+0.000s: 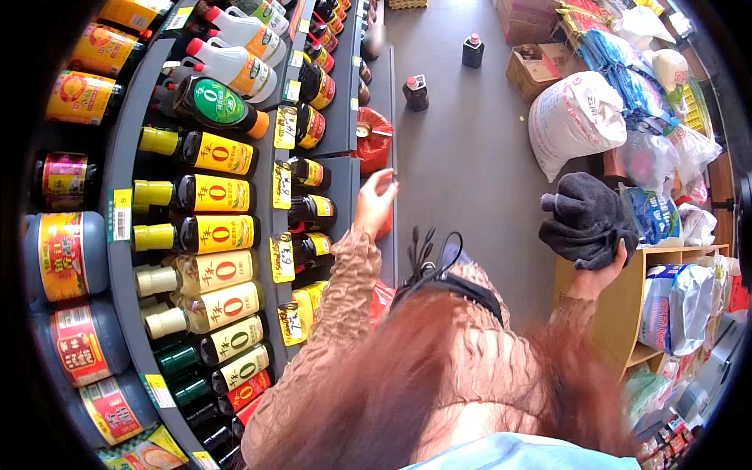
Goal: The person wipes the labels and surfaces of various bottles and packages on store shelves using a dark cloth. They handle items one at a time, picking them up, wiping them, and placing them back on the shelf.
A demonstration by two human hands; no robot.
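Observation:
My left hand (374, 202) is raised beside the shelf edge, fingers loosely curved and apart, with nothing visible in it. Close by it are a red plastic bag (374, 141) and dark bottles with yellow labels (313, 210) on a lower shelf. On the right, my right hand (601, 274) grips a bunched dark grey cloth (589, 219) from below, and the cloth hides most of its fingers. Two dark bottles with red caps, a nearer one (416, 94) and a farther one (472, 52), stand on the floor ahead.
Grey shelving (125, 258) on the left carries rows of sauce bottles, with yellow price tags (283, 257) along its edge. At right are a stuffed white sack (578, 117), an opened cardboard box (540, 69) and a wooden shelf unit (627, 301) with bagged goods.

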